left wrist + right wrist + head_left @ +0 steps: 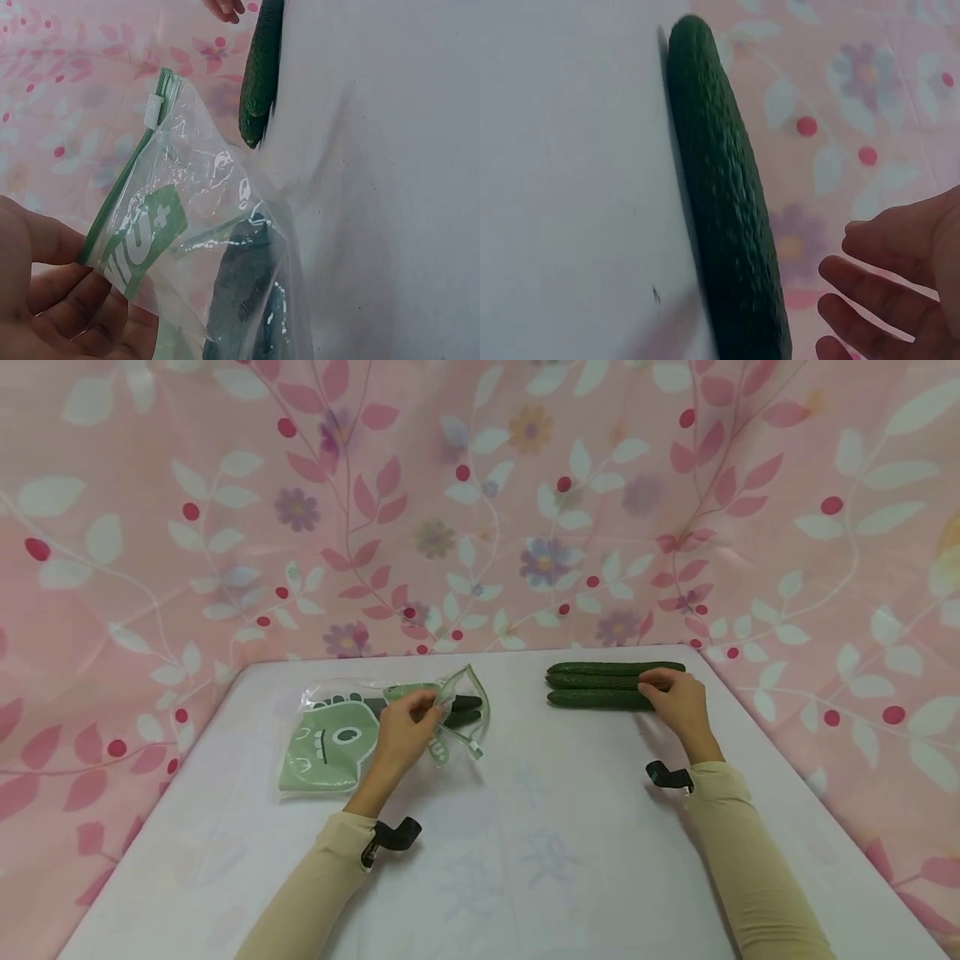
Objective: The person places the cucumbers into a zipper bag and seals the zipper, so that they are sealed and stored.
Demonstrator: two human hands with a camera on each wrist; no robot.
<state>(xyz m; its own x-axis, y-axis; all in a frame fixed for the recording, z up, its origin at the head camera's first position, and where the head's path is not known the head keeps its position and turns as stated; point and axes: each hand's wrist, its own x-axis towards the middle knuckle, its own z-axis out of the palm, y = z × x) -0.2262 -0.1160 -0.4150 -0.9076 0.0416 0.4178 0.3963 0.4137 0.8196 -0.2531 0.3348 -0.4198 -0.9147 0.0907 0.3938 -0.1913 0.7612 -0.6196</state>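
Left of centre in the head view, slider zip bag (307, 752): lying on the white-covered desk (510, 860), mouth gaping toward the right.
Left hand (397, 739): thumb and fingers pinching the green zip rim, seen closest at lower left of the left-wrist view.
Bagged cucumbers (236, 285): at least two, visible through the film, tips toward the mouth; full count impossible to tell.
Loose cucumbers (592, 682): three, roughly parallel in a row, right of centre in the head view.
Right hand (678, 706): over the right ends of the row; fingers loosely bent and slightly apart, nothing pinched; floral backdrop (870, 75) showing between fingertips and cucumber in the right-wrist view; touching elsewhere or not, cannot tell.
Risk at the mouth: limp film likely to fold inward under a slack pinch, with a cucumber tip then liable to snag on zip or slider (154, 111).
Risk inside: tips close to the mouth, so perhaps prone to slipping out with a hard tug on the rim.
Risk in the row: rounded bodies on smooth cloth, possibly rolling apart after an off-centre touch.
Film: thin, clear, glossy, crinkled, printed with a green cartoon creature.
Skins: dark green, bumpy; long, nearly straight, blunt-ended.
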